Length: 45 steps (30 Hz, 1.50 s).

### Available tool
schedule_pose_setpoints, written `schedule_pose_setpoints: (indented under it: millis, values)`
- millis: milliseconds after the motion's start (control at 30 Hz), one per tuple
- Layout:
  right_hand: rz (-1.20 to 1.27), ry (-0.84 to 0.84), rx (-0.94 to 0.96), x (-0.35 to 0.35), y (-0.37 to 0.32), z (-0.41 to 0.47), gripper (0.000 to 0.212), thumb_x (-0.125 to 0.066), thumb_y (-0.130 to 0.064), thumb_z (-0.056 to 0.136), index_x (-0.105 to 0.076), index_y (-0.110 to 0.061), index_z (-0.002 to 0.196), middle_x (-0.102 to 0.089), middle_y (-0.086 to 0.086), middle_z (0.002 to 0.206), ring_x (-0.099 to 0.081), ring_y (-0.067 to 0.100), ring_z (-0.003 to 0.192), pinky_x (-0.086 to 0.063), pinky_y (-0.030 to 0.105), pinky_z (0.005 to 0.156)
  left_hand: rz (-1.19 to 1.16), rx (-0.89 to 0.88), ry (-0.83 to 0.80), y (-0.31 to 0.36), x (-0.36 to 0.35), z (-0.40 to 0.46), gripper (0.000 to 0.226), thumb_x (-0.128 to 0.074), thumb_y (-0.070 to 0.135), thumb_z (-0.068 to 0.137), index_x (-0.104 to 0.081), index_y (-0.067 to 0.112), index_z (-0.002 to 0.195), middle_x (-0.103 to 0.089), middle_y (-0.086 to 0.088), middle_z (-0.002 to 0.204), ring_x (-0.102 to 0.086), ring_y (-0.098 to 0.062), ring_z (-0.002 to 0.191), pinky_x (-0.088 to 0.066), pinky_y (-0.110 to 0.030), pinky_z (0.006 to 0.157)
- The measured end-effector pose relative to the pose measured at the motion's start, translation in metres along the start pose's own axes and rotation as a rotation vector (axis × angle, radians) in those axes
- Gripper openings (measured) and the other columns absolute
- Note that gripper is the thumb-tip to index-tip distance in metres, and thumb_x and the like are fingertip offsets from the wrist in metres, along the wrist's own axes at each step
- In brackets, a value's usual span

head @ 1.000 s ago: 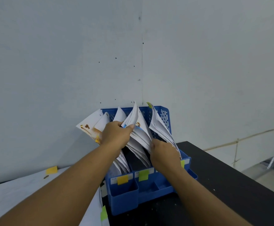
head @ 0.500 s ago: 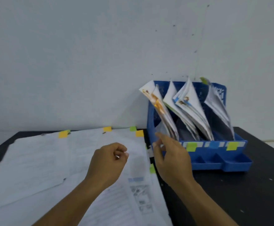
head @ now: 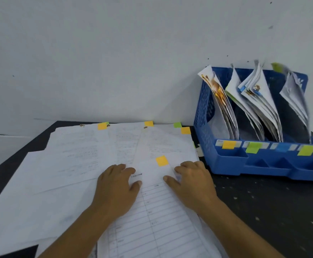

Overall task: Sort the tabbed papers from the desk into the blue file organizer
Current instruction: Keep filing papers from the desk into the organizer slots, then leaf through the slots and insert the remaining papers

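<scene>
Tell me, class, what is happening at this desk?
A person is sorting tabbed papers. Both hands, left and right, rest on the top sheet of a spread pile, which bears an orange tab. The blue organizer at the right already holds papers in colour-labelled slots.

White papers spread overlapping across the desk's left half, flat, reaching its back edge; yellow and green tabs stick out along their far edges; one yellow tab sits on the top sheet; blue file organizer upright at the desk's back right, four slots, papers leaning inside, coloured labels on its front lip.
</scene>
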State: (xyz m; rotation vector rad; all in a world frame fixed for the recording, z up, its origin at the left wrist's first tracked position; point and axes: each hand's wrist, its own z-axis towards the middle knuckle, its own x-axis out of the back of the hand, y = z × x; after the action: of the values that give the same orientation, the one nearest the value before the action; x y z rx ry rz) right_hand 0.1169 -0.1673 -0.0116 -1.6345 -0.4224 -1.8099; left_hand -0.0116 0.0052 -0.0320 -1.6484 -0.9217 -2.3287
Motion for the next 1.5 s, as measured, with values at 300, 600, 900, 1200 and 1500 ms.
schedule_pose_setpoints:
  millis: [300, 600, 900, 1200, 1500]
  values:
    - [0.119, -0.056, -0.096, 0.002, -0.006, -0.014, 0.06, -0.045, -0.067, 0.093, -0.054, -0.029, 0.138, -0.048, -0.01, 0.142, -0.035, 0.016, 0.129, -0.031, 0.033, 0.106, 0.04, -0.037, 0.022, 0.002, -0.011, -0.004, 0.048, -0.046, 0.048, 0.095, -0.048, 0.028, 0.139, -0.039, 0.002, 0.151, -0.024, -0.021, 0.145, -0.008, -0.047, 0.12]
    - [0.569, -0.075, -0.243, 0.016, -0.001, -0.009, 0.024, -0.063, -0.034, 0.096, -0.067, -0.024, 0.118, -0.069, -0.006, 0.101, -0.06, 0.009, 0.088, -0.048, 0.021, 0.076, -0.022, -0.095, 0.1, 0.002, -0.012, -0.004, 0.052, -0.048, 0.055, 0.086, -0.062, 0.023, 0.124, -0.056, -0.001, 0.135, -0.041, -0.025, 0.136, -0.021, -0.05, 0.116]
    - [1.184, 0.295, -0.342, 0.056, 0.019, -0.006, 0.007, -0.065, -0.02, 0.095, -0.072, -0.021, 0.093, -0.074, -0.005, 0.074, -0.061, 0.001, 0.057, -0.05, 0.022, 0.054, -0.343, -0.228, 0.25, 0.044, 0.009, -0.012, 0.039, -0.057, 0.061, 0.084, -0.068, 0.032, 0.107, -0.061, 0.023, 0.108, -0.054, -0.001, 0.101, -0.043, -0.02, 0.085]
    - [1.184, 0.335, -0.208, 0.075, -0.003, -0.012, 0.007, -0.066, -0.021, 0.094, -0.07, -0.026, 0.091, -0.073, -0.011, 0.081, -0.069, 0.012, 0.067, -0.056, 0.023, 0.059, -0.358, -0.253, -0.005, 0.099, 0.004, -0.007, 0.109, -0.061, 0.079, 0.061, 0.01, 0.05, 0.138, 0.006, 0.043, 0.134, -0.006, 0.015, 0.131, -0.005, -0.005, 0.103]
    - [1.058, 0.284, -0.046, 0.091, -0.017, -0.011, 0.009, -0.072, -0.036, 0.088, -0.07, -0.033, 0.096, -0.072, -0.014, 0.091, -0.07, 0.009, 0.078, -0.061, 0.03, 0.072, -0.477, -0.142, 0.217, 0.125, 0.017, -0.007, 0.084, -0.05, 0.005, 0.089, -0.006, 0.052, 0.144, -0.042, 0.013, 0.146, -0.051, -0.005, 0.12, -0.042, -0.017, 0.098]
